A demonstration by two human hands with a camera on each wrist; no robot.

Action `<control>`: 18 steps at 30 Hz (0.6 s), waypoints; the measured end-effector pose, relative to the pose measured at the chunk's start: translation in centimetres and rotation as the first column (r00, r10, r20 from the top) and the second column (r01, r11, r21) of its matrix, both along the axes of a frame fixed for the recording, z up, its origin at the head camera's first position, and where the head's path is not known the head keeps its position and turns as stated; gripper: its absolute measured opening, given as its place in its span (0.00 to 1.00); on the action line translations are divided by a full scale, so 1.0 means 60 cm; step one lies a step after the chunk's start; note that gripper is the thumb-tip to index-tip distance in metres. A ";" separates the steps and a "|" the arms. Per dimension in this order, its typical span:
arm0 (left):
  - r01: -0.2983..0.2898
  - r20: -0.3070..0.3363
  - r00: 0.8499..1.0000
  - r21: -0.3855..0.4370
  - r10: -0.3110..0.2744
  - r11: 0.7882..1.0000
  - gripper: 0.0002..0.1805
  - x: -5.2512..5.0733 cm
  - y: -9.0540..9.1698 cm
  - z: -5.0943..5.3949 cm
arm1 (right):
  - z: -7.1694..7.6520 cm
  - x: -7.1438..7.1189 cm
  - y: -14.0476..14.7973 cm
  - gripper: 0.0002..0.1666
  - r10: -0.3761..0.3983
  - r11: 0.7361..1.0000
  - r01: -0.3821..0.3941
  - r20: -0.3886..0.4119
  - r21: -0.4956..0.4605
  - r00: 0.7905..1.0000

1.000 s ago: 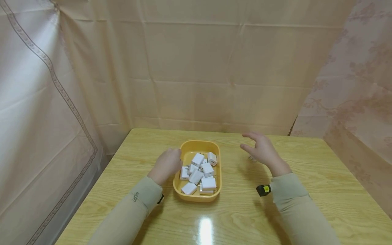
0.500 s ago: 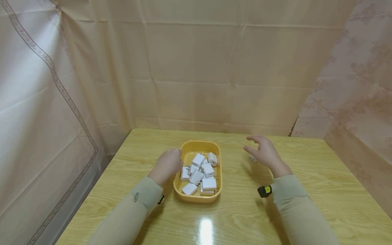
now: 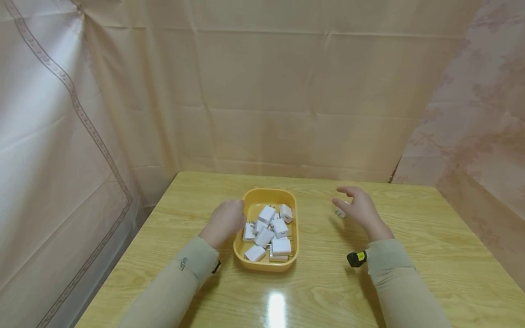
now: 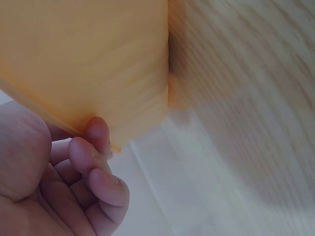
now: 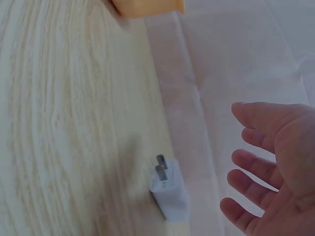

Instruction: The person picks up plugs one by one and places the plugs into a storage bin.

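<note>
A yellow plastic basket (image 3: 265,268) holds several white charger plugs (image 3: 264,237), heaped with metal prongs pointing various ways. At its left rim my left hand (image 3: 224,221) pinches the edge; in the left wrist view the fingertips lie along the rim of the yellow wall (image 4: 108,69). One more charger plug (image 5: 170,194) lies alone on the table right of the basket, two prongs showing. My right hand (image 3: 362,212) hovers by that plug with fingers apart and slightly bent, holding nothing. In the head view this hand partly covers the plug.
The wood-grain table (image 3: 320,291) runs back to a beige cloth curtain (image 3: 262,100). Patterned cloth hangs along the left and right sides. A black wrist camera (image 3: 357,259) sits at the right cuff.
My right hand has drifted right and slightly nearer the body, uncovering more of the lone charger plug. The left hand stays at the basket rim, and the view has shifted slightly.
</note>
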State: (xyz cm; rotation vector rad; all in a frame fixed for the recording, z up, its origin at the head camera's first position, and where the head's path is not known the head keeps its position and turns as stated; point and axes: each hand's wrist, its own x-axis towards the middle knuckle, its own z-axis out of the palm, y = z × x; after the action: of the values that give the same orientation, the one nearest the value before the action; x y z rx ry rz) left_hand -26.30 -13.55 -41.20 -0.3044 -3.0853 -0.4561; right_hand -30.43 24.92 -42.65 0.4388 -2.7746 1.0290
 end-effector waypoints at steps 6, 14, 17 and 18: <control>0.002 0.007 1.000 0.007 -0.002 1.000 0.11 0.001 0.003 0.002 | -0.017 0.000 0.013 0.33 -0.025 0.999 0.028 0.071 -0.038 0.997; 0.009 -0.007 1.000 0.011 -0.009 1.000 0.10 0.002 0.007 0.003 | -0.035 0.003 0.025 0.33 -0.058 0.997 0.063 0.114 -0.041 0.992; 0.008 -0.008 1.000 0.003 -0.008 1.000 0.09 0.002 0.007 0.004 | -0.038 0.003 0.026 0.33 -0.070 0.996 0.076 0.127 -0.042 0.989; 0.007 -0.006 1.000 0.003 -0.007 1.000 0.10 0.003 0.007 0.004 | -0.039 0.003 0.027 0.33 -0.074 0.996 0.081 0.133 -0.043 0.988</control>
State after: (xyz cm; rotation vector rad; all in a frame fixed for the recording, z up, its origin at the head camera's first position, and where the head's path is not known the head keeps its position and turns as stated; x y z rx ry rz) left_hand -26.13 -13.12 -40.97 -0.3154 -3.0785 -0.4595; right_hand -30.22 26.55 -44.97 0.2637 -2.8477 1.1433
